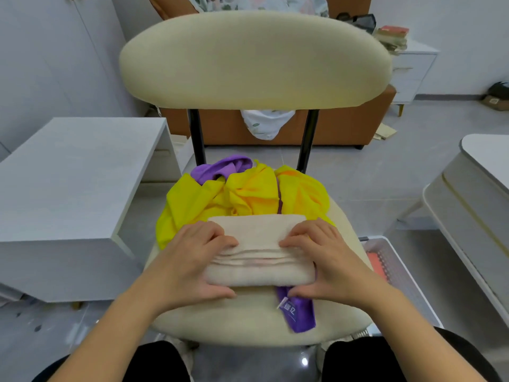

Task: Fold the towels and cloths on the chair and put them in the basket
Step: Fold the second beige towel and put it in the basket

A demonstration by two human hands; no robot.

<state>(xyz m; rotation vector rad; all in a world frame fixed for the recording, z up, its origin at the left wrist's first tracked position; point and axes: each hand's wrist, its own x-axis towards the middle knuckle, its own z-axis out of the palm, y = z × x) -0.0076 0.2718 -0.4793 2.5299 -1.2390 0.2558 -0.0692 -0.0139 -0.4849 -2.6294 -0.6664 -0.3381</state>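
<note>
Basket (402, 274) beside chair (248, 321), orange-red item (378, 263) inside.

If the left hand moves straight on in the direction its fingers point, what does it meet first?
The left hand points rightward across the folded towel it grips, so it would probably meet the fingertips of the right hand first.
</note>
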